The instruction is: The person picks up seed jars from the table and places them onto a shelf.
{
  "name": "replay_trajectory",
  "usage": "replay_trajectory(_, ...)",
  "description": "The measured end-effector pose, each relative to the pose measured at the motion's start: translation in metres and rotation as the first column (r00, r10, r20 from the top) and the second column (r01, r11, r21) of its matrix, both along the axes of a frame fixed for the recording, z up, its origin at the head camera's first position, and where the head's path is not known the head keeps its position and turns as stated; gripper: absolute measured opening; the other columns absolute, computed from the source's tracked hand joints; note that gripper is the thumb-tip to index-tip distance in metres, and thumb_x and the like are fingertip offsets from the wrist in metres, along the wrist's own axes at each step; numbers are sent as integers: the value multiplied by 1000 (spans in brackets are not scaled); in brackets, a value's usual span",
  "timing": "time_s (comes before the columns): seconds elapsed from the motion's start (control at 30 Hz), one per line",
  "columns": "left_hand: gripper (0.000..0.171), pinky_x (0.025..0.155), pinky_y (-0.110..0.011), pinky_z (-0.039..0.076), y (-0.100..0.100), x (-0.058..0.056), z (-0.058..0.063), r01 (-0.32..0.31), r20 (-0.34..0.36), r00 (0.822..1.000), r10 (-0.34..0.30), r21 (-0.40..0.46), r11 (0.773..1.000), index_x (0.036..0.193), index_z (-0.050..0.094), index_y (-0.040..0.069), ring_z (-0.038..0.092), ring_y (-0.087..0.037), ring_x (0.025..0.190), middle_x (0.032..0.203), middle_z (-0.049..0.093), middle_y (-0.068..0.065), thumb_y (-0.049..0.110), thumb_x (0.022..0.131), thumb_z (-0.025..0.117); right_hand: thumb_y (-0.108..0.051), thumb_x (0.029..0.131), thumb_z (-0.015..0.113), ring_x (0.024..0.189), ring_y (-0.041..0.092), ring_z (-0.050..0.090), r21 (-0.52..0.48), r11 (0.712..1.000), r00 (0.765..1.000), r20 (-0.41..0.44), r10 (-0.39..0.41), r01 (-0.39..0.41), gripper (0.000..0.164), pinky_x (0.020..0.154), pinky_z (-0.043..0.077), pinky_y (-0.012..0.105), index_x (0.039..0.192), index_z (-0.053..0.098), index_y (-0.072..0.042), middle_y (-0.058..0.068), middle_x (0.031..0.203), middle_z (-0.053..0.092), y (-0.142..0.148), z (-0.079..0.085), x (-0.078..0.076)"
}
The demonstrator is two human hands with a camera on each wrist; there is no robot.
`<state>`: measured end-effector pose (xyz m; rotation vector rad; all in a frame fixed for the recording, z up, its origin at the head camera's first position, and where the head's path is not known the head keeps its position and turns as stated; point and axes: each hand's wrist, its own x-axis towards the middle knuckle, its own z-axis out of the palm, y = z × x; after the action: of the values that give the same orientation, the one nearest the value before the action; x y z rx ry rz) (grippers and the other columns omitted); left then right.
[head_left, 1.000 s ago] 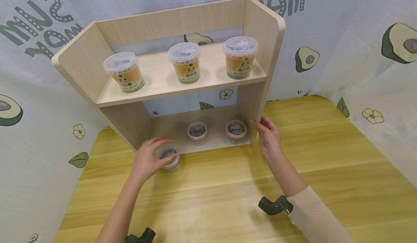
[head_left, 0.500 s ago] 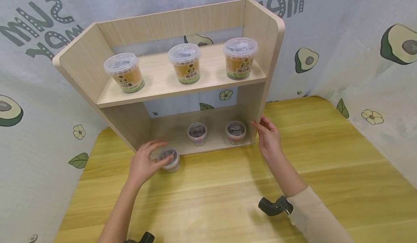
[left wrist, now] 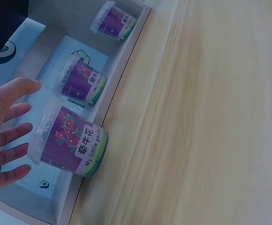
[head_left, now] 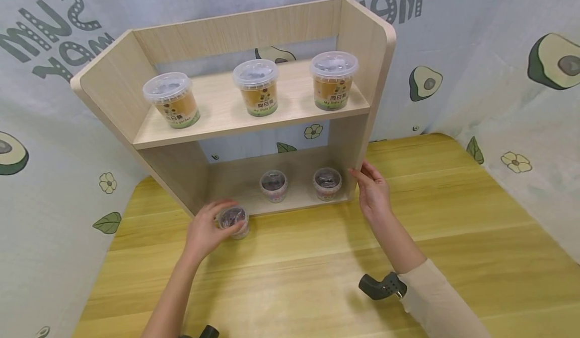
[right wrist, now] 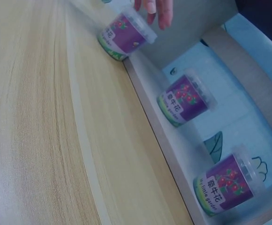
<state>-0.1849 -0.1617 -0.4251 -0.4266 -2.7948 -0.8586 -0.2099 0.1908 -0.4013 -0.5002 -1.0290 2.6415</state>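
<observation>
My left hand (head_left: 205, 232) is curved around the lid of a plastic cup (head_left: 240, 230) in the head view, thumb in front. In the left wrist view, the fingers (left wrist: 10, 137) are spread beside the clear lid, with a gap to it. This lidded cup has a purple label (left wrist: 72, 140) and stands on the table right before the front left of a wooden shelf (head_left: 254, 122). My right hand (head_left: 375, 197) holds the shelf's right side panel low down, thumb at its front edge. Two matching purple cups, a middle one (head_left: 274, 193) and a right one (head_left: 327, 192), stand on the lower board.
On the upper board stand three bigger cups with orange labels, a left one (head_left: 177, 109), a middle one (head_left: 260, 96) and a right one (head_left: 333, 88). A cloth with avocado prints (head_left: 480, 76) hangs behind and beside the wood-grain table (head_left: 290, 287).
My left hand drew slightly back from the front left cup, then came in around its lid again. The cups stay in place, and my right hand keeps its hold on the side panel.
</observation>
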Motion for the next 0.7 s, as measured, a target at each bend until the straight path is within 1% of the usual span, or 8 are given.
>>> replay_trajectory(0.2,64,87,-56,43,1,-1,-5,36,31,999,-36,10,999,122,60,18,46,-32,120,127,56,-7,40,66,80,20,80,53,90,10,60,-8,1000,1000,0,0,0,36,81,48,17,80,71,-12,1,90,65,0,0,-1)
replay_trajectory(0.3,64,88,-56,42,1,-1,-8,50,24,998,-50,21,999,121,60,17,45,-32,120,127,56,-7,37,65,82,19,81,53,91,11,60,-5,1000,1000,2,0,0,36,80,48,17,80,71,-12,1,90,65,0,0,-1)
replay_trajectory(0.47,61,87,-56,44,0,-2,-11,62,17,998,-62,23,998,119,62,15,45,-32,120,126,56,-8,34,65,83,20,80,53,89,11,60,-12,1000,1000,-2,-4,4,36,79,49,17,80,71,-11,1,89,65,0,-1,-1)
replay_trajectory(0.7,61,91,-55,41,0,-4,-10,74,21,997,-74,31,997,117,63,13,45,-33,119,124,57,-9,33,63,84,19,80,54,91,11,59,-3,1000,1000,0,5,-5,35,81,48,17,81,71,-12,1,91,64,0,0,0)
